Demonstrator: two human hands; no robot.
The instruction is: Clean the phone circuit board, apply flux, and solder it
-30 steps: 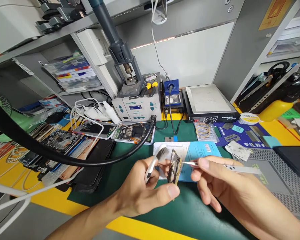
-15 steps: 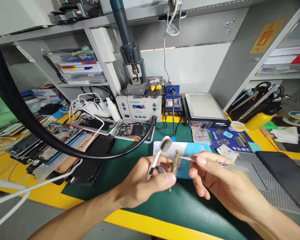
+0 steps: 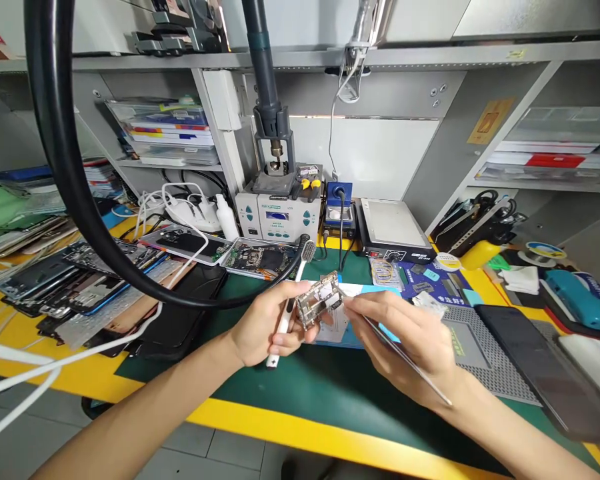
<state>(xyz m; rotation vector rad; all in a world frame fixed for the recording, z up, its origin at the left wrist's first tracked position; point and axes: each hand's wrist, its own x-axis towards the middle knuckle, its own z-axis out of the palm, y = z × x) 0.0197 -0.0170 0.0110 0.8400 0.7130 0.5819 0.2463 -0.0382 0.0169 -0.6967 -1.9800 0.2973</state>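
My left hand is closed around a small phone circuit board with metal edging and an open middle. The same hand also grips a white toothbrush, its dark bristles pointing up and away. In my right hand is a pair of thin metal tweezers, held like a pen. Their tip is by the board's right edge; whether it touches I cannot tell. Beneath both hands lies a blue and white card on the green mat.
A hot-air station stands at the back, its black hose arching over the left side. Opened phones are piled at left. A black phone and a perforated metal plate lie at right. A preheating plate sits behind.
The board has turned from edge-on to showing its face, and the toothbrush has shifted left in my left hand. My right hand has rotated, so the tweezers now slant down toward me.
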